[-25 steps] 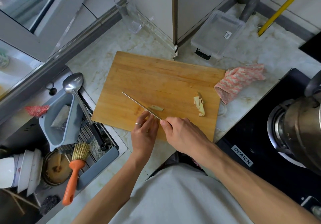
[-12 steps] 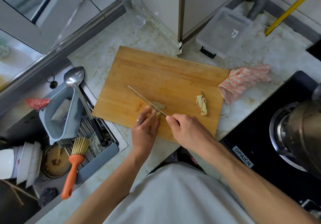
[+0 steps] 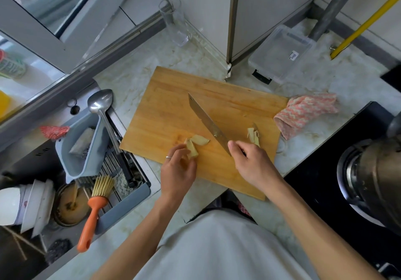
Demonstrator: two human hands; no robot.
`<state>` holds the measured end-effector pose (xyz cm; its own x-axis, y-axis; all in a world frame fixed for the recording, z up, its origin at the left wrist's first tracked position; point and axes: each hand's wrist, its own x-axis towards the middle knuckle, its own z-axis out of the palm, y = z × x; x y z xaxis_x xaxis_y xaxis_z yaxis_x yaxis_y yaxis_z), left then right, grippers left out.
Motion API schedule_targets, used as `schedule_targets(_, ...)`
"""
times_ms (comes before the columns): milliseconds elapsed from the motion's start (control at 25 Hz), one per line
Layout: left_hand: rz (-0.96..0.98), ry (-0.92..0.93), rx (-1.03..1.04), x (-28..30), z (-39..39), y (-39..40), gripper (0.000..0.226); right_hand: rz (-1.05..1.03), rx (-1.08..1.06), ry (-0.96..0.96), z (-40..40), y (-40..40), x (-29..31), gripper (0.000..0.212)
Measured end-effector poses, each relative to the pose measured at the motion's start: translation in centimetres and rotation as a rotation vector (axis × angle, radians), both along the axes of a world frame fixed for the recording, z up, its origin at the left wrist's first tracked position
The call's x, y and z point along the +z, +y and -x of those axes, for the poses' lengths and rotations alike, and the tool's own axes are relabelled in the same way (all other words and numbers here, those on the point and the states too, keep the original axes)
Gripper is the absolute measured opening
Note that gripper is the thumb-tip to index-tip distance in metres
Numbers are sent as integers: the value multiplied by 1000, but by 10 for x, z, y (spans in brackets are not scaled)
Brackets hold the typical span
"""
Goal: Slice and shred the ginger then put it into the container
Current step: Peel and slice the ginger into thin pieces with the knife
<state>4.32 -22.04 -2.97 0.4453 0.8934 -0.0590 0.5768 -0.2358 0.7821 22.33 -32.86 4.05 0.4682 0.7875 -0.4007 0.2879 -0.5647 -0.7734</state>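
A wooden cutting board (image 3: 173,106) lies on the marble counter. My left hand (image 3: 178,171) pinches a pale ginger piece (image 3: 192,149) at the board's near edge, and a cut slice (image 3: 201,139) lies flat beside it. My right hand (image 3: 249,162) grips the handle of a knife (image 3: 208,121), whose blade lies tilted flat-side up and points to the far left. A small pile of ginger peelings (image 3: 253,135) sits near the board's right edge. The clear plastic container (image 3: 282,53) stands behind the board at the right.
A pink cloth (image 3: 303,112) lies right of the board, with a black stove and metal pot (image 3: 382,179) beyond it. To the left, a sink rack holds a large spoon (image 3: 102,106), a grey caddy and an orange brush (image 3: 93,214). A glass (image 3: 173,21) stands at the back.
The knife has swung away from the ginger to the right and turned its flat side up. My left hand has lifted the ginger piece, leaving a cut slice on the board.
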Motion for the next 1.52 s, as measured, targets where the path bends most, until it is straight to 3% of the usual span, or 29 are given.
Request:
schedule_targets(120, 86, 173, 72, 17, -17, 12, 29, 21, 33, -3, 4, -1, -3, 49)
schedule_targets(240, 162, 259, 145, 23, -32, 27, 15, 3, 49, -3, 10, -3, -4, 48)
schedule_targets(440, 279, 128, 269, 24, -29, 32, 17, -18, 46, 9, 15, -7, -4, 46)
schedule_targets(800, 444, -35, 246, 19, -26, 0, 38, 23, 70, 94, 28, -16, -6, 48)
schedule_targets(1000, 486, -116, 300, 21, -28, -6, 39, 27, 55, 107, 28, -10, -6, 47)
schedule_targets(1320, 323, -82, 391, 18, -19, -8, 37, 38, 126, 35, 36, 9, 3, 46)
schedule_targets(1520, 72, 17, 164, 4, -11, -14, 19, 91, 205, -69, 43, 0, 18, 46)
